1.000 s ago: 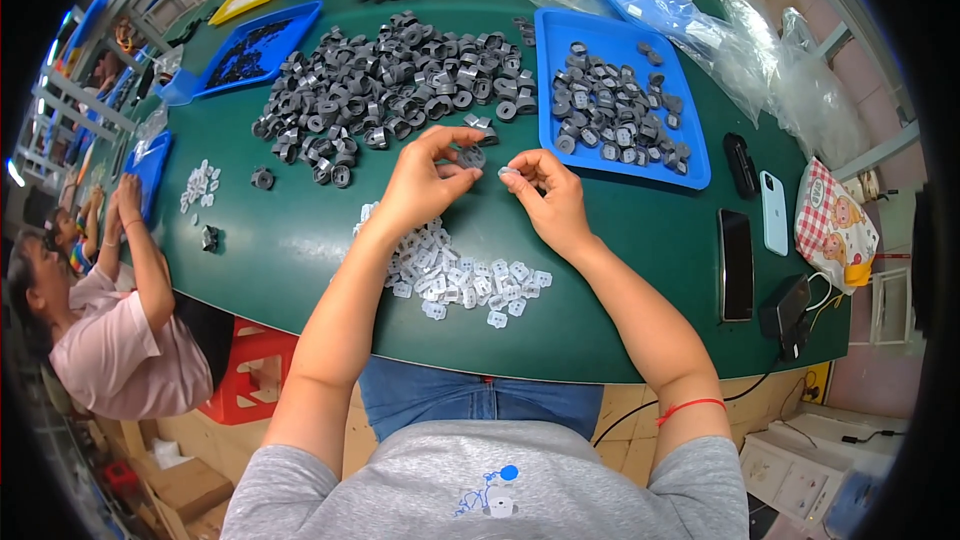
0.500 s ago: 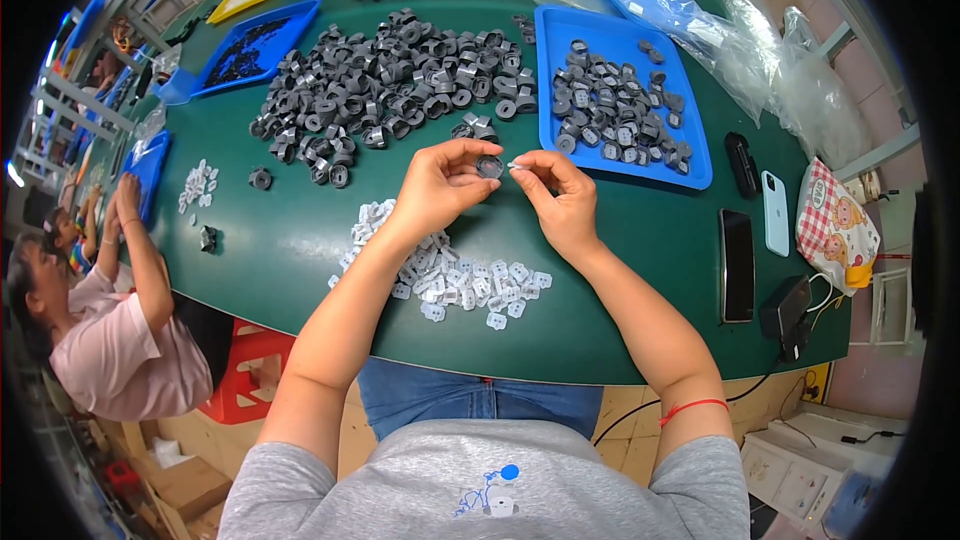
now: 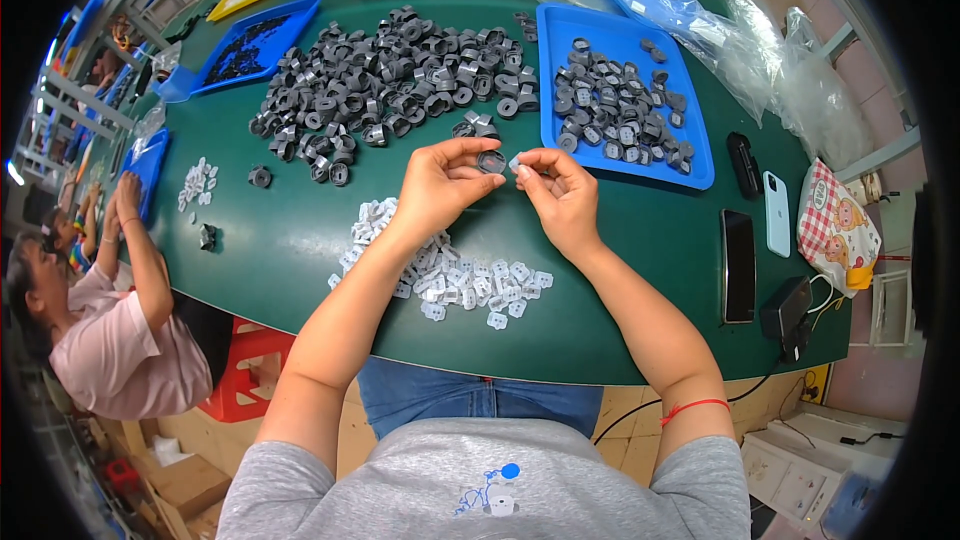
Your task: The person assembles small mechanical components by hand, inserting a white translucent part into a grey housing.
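Between the thumb and fingers of my left hand [image 3: 447, 178] is a dark grey plastic housing [image 3: 490, 162], its hollow side showing. Close on its right, my right hand [image 3: 558, 195] pinches a small pale plastic piece [image 3: 516, 163] by its edge. A narrow gap seems to part the two pieces. Under and beside my left forearm lies a pile of white translucent plastic pieces [image 3: 470, 283]. Beyond my hands spreads a large heap of dark grey housings [image 3: 400, 75]. To the right, a blue tray [image 3: 692, 177] holds grey housings, several with pale pieces set in them.
A black phone [image 3: 736, 265], a light blue phone [image 3: 776, 215] and a patterned bag [image 3: 835, 225] lie at the right. Clear plastic bags [image 3: 740, 50] cover the far right. A co-worker [image 3: 130, 340] sits at the left, near a blue tray of black parts [image 3: 255, 45].
The pale piece in my right fingers has turned a little and shows more of its face. Both hands stay almost in place.
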Tool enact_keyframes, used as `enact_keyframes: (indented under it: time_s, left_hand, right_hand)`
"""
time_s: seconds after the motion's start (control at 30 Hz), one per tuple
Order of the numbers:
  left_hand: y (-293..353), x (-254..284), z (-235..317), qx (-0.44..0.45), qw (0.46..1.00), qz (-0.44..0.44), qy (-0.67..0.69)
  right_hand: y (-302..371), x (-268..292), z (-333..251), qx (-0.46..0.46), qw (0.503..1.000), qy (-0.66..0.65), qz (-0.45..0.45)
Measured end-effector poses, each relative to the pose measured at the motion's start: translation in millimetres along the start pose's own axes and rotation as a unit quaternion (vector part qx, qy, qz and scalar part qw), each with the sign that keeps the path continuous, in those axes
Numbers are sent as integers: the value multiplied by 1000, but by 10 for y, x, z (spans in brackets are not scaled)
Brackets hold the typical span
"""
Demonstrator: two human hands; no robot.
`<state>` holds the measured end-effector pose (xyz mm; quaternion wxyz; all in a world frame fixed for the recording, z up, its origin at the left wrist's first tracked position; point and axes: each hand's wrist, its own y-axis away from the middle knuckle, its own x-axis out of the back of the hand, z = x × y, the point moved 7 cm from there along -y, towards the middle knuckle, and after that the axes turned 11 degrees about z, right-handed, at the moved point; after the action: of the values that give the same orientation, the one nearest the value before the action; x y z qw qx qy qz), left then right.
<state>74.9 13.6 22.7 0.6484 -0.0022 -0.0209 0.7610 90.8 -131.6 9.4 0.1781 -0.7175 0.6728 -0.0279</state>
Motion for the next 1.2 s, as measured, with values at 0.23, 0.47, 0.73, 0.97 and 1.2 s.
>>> enact_keyframes:
  time_s: [0.23,0.47,0.73,0.97,1.2]
  left_hand:
    - [11,-19,-28,-3,1000,-7,-6]
    - [9,-27,-34,-5,1000,-19,-9]
    - [19,-78,-83,-45,996,-49,-60]
    - [25,-118,-190,6,997,-72,-3]
    - [43,-140,-145,47,995,-71,59]
  right_hand:
    - [-7,-21,-46,-39,999,-35,4]
    - [-16,-11,-51,14,999,34,-17]
    - [27,-89,-218,85,987,133,-18]
    - [13,-80,-258,111,976,187,-21]
    - [17,-75,-329,205,952,226,-14]
